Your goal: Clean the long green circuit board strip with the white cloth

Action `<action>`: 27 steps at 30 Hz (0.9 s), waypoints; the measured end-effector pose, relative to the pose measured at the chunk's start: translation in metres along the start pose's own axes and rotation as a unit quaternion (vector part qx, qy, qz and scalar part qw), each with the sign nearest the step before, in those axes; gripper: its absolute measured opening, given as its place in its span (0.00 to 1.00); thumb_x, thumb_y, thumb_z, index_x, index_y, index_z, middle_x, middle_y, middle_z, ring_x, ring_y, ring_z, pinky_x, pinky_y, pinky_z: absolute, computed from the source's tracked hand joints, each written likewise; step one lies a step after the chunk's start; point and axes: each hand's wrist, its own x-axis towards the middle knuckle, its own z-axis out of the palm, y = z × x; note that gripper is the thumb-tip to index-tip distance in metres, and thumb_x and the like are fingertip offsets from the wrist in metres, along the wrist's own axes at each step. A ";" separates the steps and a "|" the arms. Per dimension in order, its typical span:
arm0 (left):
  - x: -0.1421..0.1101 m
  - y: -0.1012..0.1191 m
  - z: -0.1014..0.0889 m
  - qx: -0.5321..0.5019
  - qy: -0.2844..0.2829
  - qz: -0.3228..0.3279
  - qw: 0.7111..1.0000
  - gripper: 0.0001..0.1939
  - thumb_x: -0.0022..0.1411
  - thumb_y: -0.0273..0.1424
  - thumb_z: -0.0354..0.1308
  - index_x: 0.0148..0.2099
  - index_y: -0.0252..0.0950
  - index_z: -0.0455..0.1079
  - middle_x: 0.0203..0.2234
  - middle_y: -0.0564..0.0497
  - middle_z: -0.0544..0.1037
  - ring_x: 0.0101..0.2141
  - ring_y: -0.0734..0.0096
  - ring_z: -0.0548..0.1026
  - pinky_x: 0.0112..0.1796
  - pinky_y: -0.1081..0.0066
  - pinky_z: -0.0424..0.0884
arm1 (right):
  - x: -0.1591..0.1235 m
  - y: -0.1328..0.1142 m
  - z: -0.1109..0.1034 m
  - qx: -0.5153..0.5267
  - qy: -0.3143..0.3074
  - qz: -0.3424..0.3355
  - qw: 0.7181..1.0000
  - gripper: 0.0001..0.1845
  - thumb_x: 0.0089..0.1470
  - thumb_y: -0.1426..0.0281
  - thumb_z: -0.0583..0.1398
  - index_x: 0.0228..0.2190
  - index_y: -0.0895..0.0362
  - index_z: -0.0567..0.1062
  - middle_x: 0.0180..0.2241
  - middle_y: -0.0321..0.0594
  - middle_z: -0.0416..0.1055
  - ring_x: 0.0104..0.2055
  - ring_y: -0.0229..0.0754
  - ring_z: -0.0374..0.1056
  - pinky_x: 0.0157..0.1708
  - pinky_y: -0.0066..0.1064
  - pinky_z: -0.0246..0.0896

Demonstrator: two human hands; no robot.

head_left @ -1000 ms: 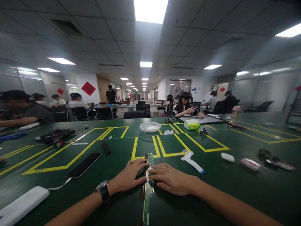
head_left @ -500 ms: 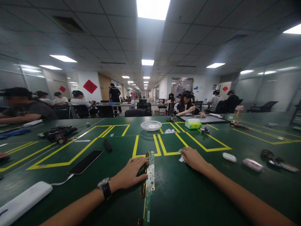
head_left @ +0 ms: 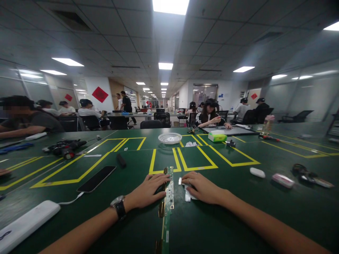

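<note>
A long narrow green circuit board (head_left: 167, 201) lies lengthwise on the green table (head_left: 238, 211) in front of me. My left hand (head_left: 148, 192), with a watch on the wrist, rests flat on the board's left edge, fingers stretched out. To the right of the board, my right hand (head_left: 202, 187) lies over a white flat ribbon cable (head_left: 186, 194), fingers pressing it against the table. The cable's end pokes out beside the board.
A black phone (head_left: 96, 179) with a white lead and a white power bank (head_left: 25, 224) lie at the left. A white dish (head_left: 170, 138), a green tissue box (head_left: 217, 137), tools (head_left: 65, 148) and small items (head_left: 283, 180) sit farther off. Several people work at nearby tables.
My right hand left the board, reached out to the white ribbon cable at the yellow tape lines, and has drawn it back next to the board. The left hand stayed put.
</note>
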 end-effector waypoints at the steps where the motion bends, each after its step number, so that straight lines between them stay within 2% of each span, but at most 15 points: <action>1: 0.000 0.000 0.000 0.002 0.004 -0.006 1.000 0.26 0.72 0.47 0.47 0.68 0.51 0.54 0.66 0.53 0.59 0.64 0.55 0.57 0.59 0.53 0.54 | 0.000 -0.003 -0.001 0.002 -0.004 0.000 1.000 0.19 0.62 0.72 0.54 0.52 0.57 0.75 0.51 0.47 0.72 0.53 0.48 0.65 0.55 0.41 0.57; 5: 0.000 0.001 0.001 0.011 0.017 -0.027 0.999 0.26 0.71 0.47 0.48 0.67 0.49 0.57 0.65 0.52 0.60 0.63 0.53 0.58 0.59 0.52 0.54 | 0.000 -0.013 -0.003 0.015 -0.025 -0.001 1.000 0.20 0.63 0.70 0.54 0.55 0.56 0.72 0.53 0.46 0.70 0.55 0.48 0.63 0.55 0.41 0.56; 10: 0.000 -0.003 0.004 0.015 0.024 -0.021 0.999 0.27 0.71 0.48 0.48 0.68 0.49 0.55 0.65 0.51 0.61 0.63 0.53 0.58 0.58 0.53 0.55 | -0.001 -0.020 -0.003 0.023 -0.048 -0.014 0.998 0.21 0.63 0.67 0.54 0.57 0.54 0.70 0.56 0.46 0.67 0.57 0.48 0.61 0.56 0.43 0.54; 27: 0.000 -0.001 0.004 0.020 0.019 -0.031 0.999 0.26 0.71 0.49 0.47 0.67 0.49 0.57 0.65 0.51 0.60 0.63 0.54 0.58 0.58 0.53 0.55 | -0.002 -0.021 -0.002 0.018 -0.055 -0.050 0.997 0.22 0.63 0.68 0.55 0.58 0.52 0.69 0.56 0.46 0.67 0.58 0.48 0.60 0.56 0.43 0.51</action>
